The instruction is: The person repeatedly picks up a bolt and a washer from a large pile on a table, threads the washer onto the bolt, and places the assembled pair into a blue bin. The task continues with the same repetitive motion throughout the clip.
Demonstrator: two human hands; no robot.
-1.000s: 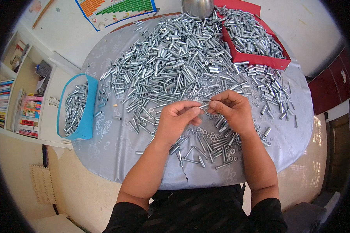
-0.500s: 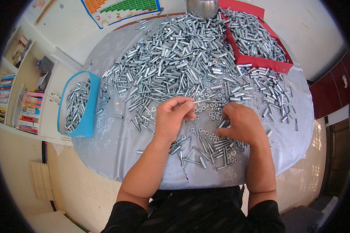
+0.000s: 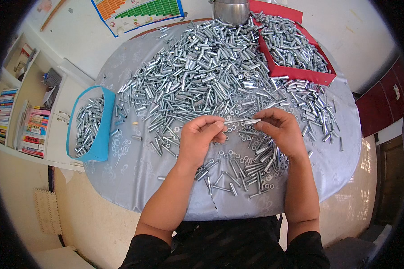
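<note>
Over the middle of the table, my left hand [image 3: 201,138] pinches a thin silver bolt [image 3: 232,121] between thumb and forefinger, its shank pointing right. My right hand [image 3: 280,131] has closed its fingertips on a short metal sleeve [image 3: 252,121] at the bolt's right end. Whether the sleeve sits around the shank or only meets it, I cannot tell. Below my hands lie scattered hex nuts [image 3: 232,155] and a small heap of bolts and sleeves [image 3: 257,169]. Just beyond my fingers spreads a large pile of loose bolts and sleeves [image 3: 197,71].
At the left of the table [image 3: 130,184] stands a blue-rimmed bin [image 3: 107,130] holding metal pieces. A red box [image 3: 300,75] full of sleeves sits at the back right, with a steel pot [image 3: 231,12] beside it. Bookshelves [image 3: 20,107] stand farther left.
My right hand has risen from the near heap with a sleeve and brought it to the bolt's right end. My left hand stays nearly in place, still holding the bolt.
</note>
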